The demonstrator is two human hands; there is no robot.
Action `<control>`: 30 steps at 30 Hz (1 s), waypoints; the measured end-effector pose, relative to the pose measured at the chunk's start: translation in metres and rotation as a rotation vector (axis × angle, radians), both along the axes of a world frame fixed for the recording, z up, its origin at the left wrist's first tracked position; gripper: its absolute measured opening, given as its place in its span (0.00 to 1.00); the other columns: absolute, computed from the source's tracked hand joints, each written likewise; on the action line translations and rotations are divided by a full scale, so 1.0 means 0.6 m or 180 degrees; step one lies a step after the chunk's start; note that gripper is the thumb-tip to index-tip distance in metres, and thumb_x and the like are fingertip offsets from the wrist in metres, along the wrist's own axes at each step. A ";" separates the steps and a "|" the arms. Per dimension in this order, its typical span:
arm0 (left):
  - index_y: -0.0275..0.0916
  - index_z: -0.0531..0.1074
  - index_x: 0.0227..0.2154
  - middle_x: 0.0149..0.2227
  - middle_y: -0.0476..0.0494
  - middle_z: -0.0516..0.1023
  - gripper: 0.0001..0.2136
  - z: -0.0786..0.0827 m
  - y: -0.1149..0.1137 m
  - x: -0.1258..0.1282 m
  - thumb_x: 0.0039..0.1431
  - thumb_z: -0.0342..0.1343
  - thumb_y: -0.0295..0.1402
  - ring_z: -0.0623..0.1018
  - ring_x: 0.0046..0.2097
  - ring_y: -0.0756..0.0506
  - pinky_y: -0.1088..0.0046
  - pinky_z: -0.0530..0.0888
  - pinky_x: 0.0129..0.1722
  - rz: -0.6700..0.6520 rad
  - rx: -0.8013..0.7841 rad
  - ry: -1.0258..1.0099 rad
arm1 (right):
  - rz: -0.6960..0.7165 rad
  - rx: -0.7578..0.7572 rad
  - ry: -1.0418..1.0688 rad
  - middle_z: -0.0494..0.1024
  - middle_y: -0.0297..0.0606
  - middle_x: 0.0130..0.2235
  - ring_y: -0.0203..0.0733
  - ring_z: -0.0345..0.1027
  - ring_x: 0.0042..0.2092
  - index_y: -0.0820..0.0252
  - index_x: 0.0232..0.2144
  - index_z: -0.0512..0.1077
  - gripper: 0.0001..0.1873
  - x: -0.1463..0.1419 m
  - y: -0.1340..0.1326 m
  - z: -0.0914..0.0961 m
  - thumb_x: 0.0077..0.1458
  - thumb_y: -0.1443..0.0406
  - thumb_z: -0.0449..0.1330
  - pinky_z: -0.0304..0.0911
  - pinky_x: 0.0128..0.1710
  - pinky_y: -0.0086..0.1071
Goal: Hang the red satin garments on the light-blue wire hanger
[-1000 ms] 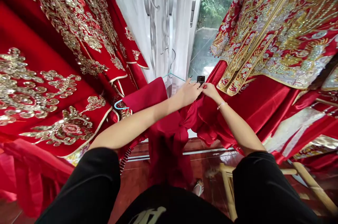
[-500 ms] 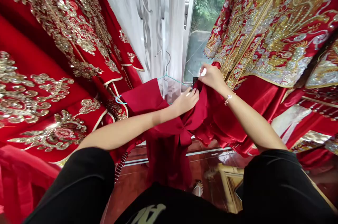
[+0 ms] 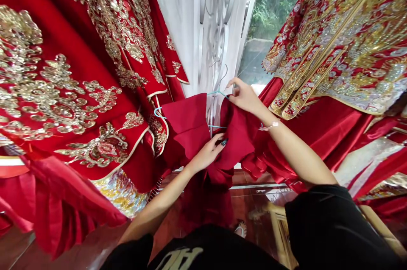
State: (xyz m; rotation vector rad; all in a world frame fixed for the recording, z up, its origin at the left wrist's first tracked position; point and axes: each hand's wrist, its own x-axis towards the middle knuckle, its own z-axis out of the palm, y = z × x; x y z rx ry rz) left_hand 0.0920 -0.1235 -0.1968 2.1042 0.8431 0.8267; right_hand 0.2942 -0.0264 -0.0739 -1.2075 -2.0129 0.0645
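A plain dark red dress (image 3: 187, 119) hangs on a thin light-blue hanger (image 3: 218, 91) with a metal hook; one hanger end shows past its left shoulder. My right hand (image 3: 244, 96) pinches the dress's right shoulder edge close beside the hanger's sloping arm. Lower down, at the middle of the front opening, my left hand (image 3: 208, 153) has its thumb and fingers closed on the dress's cloth. Dark nail polish shows on a left-hand nail. Below the hands the skirt falls in dark folds toward the floor.
Red garments with gold sequin embroidery (image 3: 104, 147) hang close on the left. On the right hangs a gold-beaded red jacket (image 3: 318, 54) above red satin. Behind the dress stand a white metal frame (image 3: 201, 45) and a window (image 3: 273, 15). A bamboo-like stool (image 3: 278, 227) stands at lower right.
My left hand has left the black tag by the right shoulder and moved down to the dress's front. The tag is out of sight. The right hand stays at the shoulder; the view has shifted left.
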 end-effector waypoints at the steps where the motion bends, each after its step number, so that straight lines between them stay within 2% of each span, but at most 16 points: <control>1: 0.43 0.61 0.65 0.63 0.37 0.71 0.22 -0.007 -0.009 -0.012 0.70 0.45 0.36 0.76 0.60 0.42 0.63 0.75 0.58 0.0085 0.0134 -0.0033 | 0.0184 -0.0074 0.0261 0.74 0.34 0.33 0.43 0.69 0.37 0.53 0.50 0.67 0.20 0.014 -0.001 -0.016 0.55 0.60 0.60 0.67 0.43 0.37; 3: 0.43 0.62 0.65 0.63 0.37 0.71 0.23 -0.022 -0.022 -0.034 0.69 0.47 0.37 0.75 0.60 0.42 0.63 0.73 0.61 0.0093 0.0311 0.0026 | 0.0313 0.0058 0.0857 0.77 0.37 0.44 0.43 0.70 0.46 0.51 0.54 0.65 0.24 0.043 -0.003 -0.049 0.57 0.54 0.59 0.68 0.48 0.38; 5: 0.45 0.61 0.66 0.61 0.38 0.73 0.24 -0.035 -0.028 -0.051 0.69 0.46 0.35 0.76 0.60 0.41 0.62 0.74 0.60 0.0015 0.0500 0.0324 | 0.0332 -0.0048 0.1074 0.76 0.39 0.51 0.45 0.69 0.54 0.49 0.55 0.67 0.28 0.065 -0.008 -0.078 0.56 0.46 0.58 0.66 0.54 0.40; 8: 0.46 0.64 0.64 0.60 0.40 0.75 0.23 -0.048 -0.025 -0.062 0.67 0.48 0.35 0.77 0.58 0.40 0.62 0.76 0.57 0.0180 0.0682 0.0684 | 0.0294 -0.0557 0.0846 0.79 0.41 0.53 0.50 0.70 0.57 0.52 0.50 0.73 0.30 0.074 -0.028 -0.103 0.56 0.41 0.56 0.63 0.60 0.45; 10: 0.46 0.70 0.57 0.55 0.41 0.79 0.18 -0.053 -0.021 -0.064 0.66 0.48 0.35 0.80 0.54 0.39 0.62 0.79 0.52 0.0461 0.0663 0.0760 | 0.0115 -0.0556 0.0850 0.80 0.42 0.51 0.51 0.72 0.55 0.54 0.47 0.76 0.28 0.072 -0.051 -0.109 0.59 0.42 0.54 0.63 0.60 0.46; 12: 0.45 0.73 0.48 0.45 0.42 0.83 0.13 -0.057 -0.020 -0.068 0.66 0.46 0.34 0.84 0.45 0.40 0.65 0.80 0.45 0.0749 0.0533 0.0655 | -0.0004 -0.0477 0.0897 0.82 0.41 0.49 0.51 0.74 0.52 0.54 0.47 0.78 0.25 0.073 -0.075 -0.115 0.59 0.45 0.56 0.67 0.56 0.45; 14: 0.44 0.74 0.41 0.37 0.44 0.83 0.13 -0.061 -0.019 -0.080 0.67 0.43 0.34 0.84 0.38 0.42 0.67 0.80 0.40 0.0980 0.0437 0.0338 | 0.0034 -0.0649 0.0767 0.83 0.39 0.43 0.51 0.76 0.45 0.55 0.44 0.79 0.23 0.081 -0.096 -0.125 0.56 0.47 0.60 0.72 0.48 0.43; 16: 0.42 0.75 0.40 0.35 0.43 0.83 0.14 -0.061 -0.018 -0.102 0.67 0.43 0.34 0.83 0.36 0.43 0.68 0.80 0.39 0.1038 0.0492 0.0035 | -0.0028 -0.0833 0.0621 0.83 0.37 0.34 0.51 0.76 0.36 0.57 0.38 0.80 0.21 0.100 -0.110 -0.137 0.54 0.47 0.61 0.73 0.39 0.41; 17: 0.42 0.75 0.40 0.36 0.43 0.84 0.14 -0.057 -0.016 -0.117 0.67 0.44 0.35 0.83 0.37 0.43 0.68 0.80 0.40 0.0919 0.0584 -0.0018 | -0.0137 -0.0840 0.0610 0.82 0.36 0.31 0.50 0.75 0.33 0.58 0.35 0.80 0.21 0.113 -0.116 -0.144 0.54 0.47 0.61 0.72 0.35 0.40; 20: 0.43 0.78 0.40 0.40 0.43 0.85 0.14 -0.023 0.000 -0.163 0.67 0.45 0.35 0.84 0.43 0.42 0.64 0.80 0.47 0.0337 0.1034 0.0053 | -0.0408 -0.0752 0.0753 0.80 0.36 0.27 0.48 0.73 0.29 0.58 0.29 0.79 0.20 0.151 -0.127 -0.156 0.52 0.47 0.62 0.71 0.33 0.40; 21: 0.44 0.78 0.39 0.41 0.44 0.85 0.15 -0.003 0.010 -0.176 0.68 0.45 0.36 0.83 0.44 0.42 0.62 0.80 0.49 0.0345 0.1222 -0.0003 | -0.0389 -0.0745 0.0843 0.81 0.37 0.29 0.49 0.74 0.31 0.57 0.29 0.79 0.19 0.160 -0.130 -0.158 0.50 0.48 0.64 0.72 0.35 0.40; 22: 0.45 0.78 0.39 0.41 0.44 0.84 0.15 0.020 0.022 -0.185 0.69 0.45 0.37 0.82 0.46 0.42 0.60 0.79 0.51 0.0528 0.1405 -0.0108 | -0.0325 -0.0742 0.0960 0.82 0.38 0.32 0.50 0.75 0.33 0.56 0.31 0.79 0.19 0.165 -0.133 -0.160 0.49 0.48 0.66 0.73 0.38 0.41; 24: 0.45 0.77 0.41 0.43 0.43 0.83 0.15 0.069 0.058 -0.192 0.70 0.44 0.39 0.81 0.48 0.42 0.58 0.76 0.54 0.1256 0.1742 -0.0358 | -0.0201 -0.0664 0.1240 0.84 0.39 0.40 0.51 0.77 0.41 0.54 0.38 0.79 0.20 0.165 -0.136 -0.161 0.49 0.49 0.67 0.73 0.45 0.43; 26: 0.43 0.75 0.47 0.51 0.40 0.80 0.16 0.110 0.104 -0.186 0.71 0.43 0.41 0.77 0.55 0.41 0.57 0.72 0.59 0.1661 0.1961 -0.0136 | -0.0233 -0.0494 0.1352 0.82 0.40 0.47 0.51 0.77 0.47 0.52 0.45 0.77 0.22 0.153 -0.135 -0.162 0.52 0.49 0.65 0.72 0.50 0.45; 28: 0.41 0.72 0.52 0.54 0.37 0.78 0.18 0.132 0.154 -0.175 0.70 0.44 0.44 0.73 0.59 0.39 0.55 0.67 0.62 0.1686 0.2019 0.0488 | -0.0375 -0.0291 0.1132 0.82 0.41 0.46 0.51 0.76 0.46 0.53 0.43 0.77 0.19 0.140 -0.127 -0.161 0.55 0.49 0.63 0.71 0.50 0.45; 30: 0.39 0.72 0.50 0.50 0.35 0.79 0.18 0.136 0.196 -0.170 0.70 0.45 0.45 0.75 0.56 0.37 0.54 0.70 0.58 0.1532 0.1868 0.1182 | -0.0478 -0.0099 0.0791 0.81 0.42 0.38 0.51 0.75 0.41 0.54 0.33 0.76 0.17 0.136 -0.116 -0.159 0.57 0.48 0.60 0.71 0.46 0.44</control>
